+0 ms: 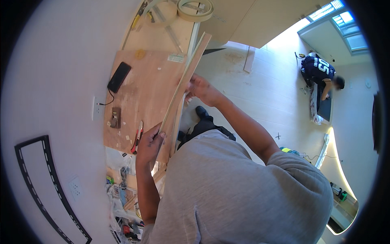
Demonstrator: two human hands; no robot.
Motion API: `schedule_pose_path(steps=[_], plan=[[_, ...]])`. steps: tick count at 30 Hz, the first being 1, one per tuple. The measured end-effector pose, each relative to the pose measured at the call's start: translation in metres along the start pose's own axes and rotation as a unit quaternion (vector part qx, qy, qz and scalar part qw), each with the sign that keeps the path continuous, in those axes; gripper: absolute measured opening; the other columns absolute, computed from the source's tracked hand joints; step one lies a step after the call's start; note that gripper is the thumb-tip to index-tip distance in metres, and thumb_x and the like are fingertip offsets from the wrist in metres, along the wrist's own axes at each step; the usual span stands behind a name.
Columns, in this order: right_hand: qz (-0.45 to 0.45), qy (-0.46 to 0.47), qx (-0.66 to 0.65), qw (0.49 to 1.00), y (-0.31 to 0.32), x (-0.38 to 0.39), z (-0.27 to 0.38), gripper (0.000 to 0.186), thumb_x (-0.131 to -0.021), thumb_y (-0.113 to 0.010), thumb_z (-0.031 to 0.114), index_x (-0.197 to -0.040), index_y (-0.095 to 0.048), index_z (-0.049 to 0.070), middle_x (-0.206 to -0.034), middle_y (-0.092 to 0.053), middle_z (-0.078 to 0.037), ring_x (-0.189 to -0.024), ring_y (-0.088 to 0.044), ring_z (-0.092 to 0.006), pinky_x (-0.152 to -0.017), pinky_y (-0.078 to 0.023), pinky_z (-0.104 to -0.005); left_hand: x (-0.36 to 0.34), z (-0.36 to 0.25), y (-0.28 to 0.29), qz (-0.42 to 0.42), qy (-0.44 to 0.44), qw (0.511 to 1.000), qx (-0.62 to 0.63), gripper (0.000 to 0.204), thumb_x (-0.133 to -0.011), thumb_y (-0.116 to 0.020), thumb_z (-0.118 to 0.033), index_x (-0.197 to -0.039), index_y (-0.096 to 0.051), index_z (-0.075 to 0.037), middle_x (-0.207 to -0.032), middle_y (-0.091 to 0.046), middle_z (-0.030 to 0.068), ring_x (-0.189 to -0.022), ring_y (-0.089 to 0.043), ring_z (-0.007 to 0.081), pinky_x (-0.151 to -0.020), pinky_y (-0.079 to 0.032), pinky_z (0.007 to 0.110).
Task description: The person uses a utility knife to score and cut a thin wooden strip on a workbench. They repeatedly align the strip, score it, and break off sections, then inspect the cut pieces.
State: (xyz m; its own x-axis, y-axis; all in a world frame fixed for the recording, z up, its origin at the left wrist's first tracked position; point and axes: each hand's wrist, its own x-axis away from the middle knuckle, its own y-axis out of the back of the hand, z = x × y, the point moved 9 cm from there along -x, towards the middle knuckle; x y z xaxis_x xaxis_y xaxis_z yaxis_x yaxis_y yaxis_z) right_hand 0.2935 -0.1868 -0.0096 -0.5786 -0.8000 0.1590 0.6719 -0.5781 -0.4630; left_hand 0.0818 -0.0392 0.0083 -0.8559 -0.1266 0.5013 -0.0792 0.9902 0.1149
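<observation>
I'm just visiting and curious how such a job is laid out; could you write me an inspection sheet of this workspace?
Surface: wooden worktop, with pale marks and small scraps.
Job's things: long wooden board, a pale strip along one edge; whether it is fixed, I cannot tell.
Clutter: dark phone, red utility knife and small brown block on the worktop; pale roll farther off; jumbled plastic bags near the lower left.
Hands: left hand grips the board, thumb on top; right hand is farther along, fingers blurred, grip unclear.
Cables: dark cable from phone to wall socket.
Surroundings: co-worker bending over at right; black slotted frame on the left wall.
</observation>
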Motion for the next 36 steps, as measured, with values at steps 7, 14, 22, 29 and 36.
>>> schedule_pose_path(steps=[7, 14, 22, 29, 36], plan=[[-0.003, 0.054, -0.158, 0.986, 0.031, -0.020, 0.031, 0.049, -0.102, -0.072, 0.029, -0.142, -0.056, 0.005, -0.129, -0.071, -0.009, -0.117, -0.070, -0.0241, -0.101, -0.058, -0.0421, -0.004, 0.011, -0.009, 0.071, 0.009, 0.983, 0.170, 0.042, -0.099, -0.071, -0.017, -0.135, -0.066, 0.005, -0.098, -0.074, 0.0075, -0.075, -0.063, 0.0122, -0.072, -0.053, 0.028], [-0.040, -0.001, -0.055, 0.998, 0.048, -0.025, 0.024, 0.048, -0.096, -0.079, 0.020, -0.138, -0.059, 0.005, -0.128, -0.072, -0.007, -0.115, -0.071, -0.0194, -0.098, -0.060, -0.0425, 0.001, 0.016, -0.010, 0.034, -0.003, 0.975, 0.221, 0.032, -0.094, -0.076, -0.013, -0.120, -0.070, 0.005, -0.097, -0.076, 0.0114, -0.070, -0.065, 0.0144, -0.069, -0.054, 0.029], [-0.092, 0.015, -0.106, 0.990, 0.062, -0.040, 0.001, 0.062, -0.089, -0.085, 0.012, -0.141, -0.053, 0.003, -0.115, -0.073, -0.009, -0.100, -0.073, -0.0199, -0.082, -0.063, -0.0367, 0.035, 0.082, -0.001, -0.015, 0.073, 0.974, 0.214, 0.020, -0.099, -0.068, -0.010, -0.113, -0.070, 0.004, -0.092, -0.074, 0.0103, -0.069, -0.065, 0.0161, -0.069, -0.054, 0.031], [-0.162, -0.075, 0.096, 0.979, 0.028, -0.064, -0.094, 0.084, -0.084, -0.087, 0.004, -0.154, -0.039, 0.001, -0.105, -0.068, -0.012, -0.094, -0.071, -0.0185, -0.067, -0.060, -0.0321, 0.070, 0.160, 0.037, -0.168, 0.040, 0.982, -0.083, 0.020, -0.100, -0.066, -0.009, -0.114, -0.070, 0.004, -0.091, -0.071, 0.0079, -0.080, -0.069, 0.0178, -0.077, -0.055, 0.034], [-0.137, 0.053, 0.417, 0.897, -0.004, -0.088, -0.098, 0.087, -0.075, -0.093, 0.021, -0.146, -0.048, -0.002, -0.101, -0.067, -0.020, -0.097, -0.067, -0.0356, -0.086, -0.056, -0.0417, 0.107, 0.172, 0.054, -0.369, 0.015, 0.912, -0.181, 0.026, -0.095, -0.069, -0.009, -0.119, -0.070, 0.001, -0.097, -0.074, 0.0178, -0.090, -0.072, 0.0295, -0.083, -0.056, 0.041]])
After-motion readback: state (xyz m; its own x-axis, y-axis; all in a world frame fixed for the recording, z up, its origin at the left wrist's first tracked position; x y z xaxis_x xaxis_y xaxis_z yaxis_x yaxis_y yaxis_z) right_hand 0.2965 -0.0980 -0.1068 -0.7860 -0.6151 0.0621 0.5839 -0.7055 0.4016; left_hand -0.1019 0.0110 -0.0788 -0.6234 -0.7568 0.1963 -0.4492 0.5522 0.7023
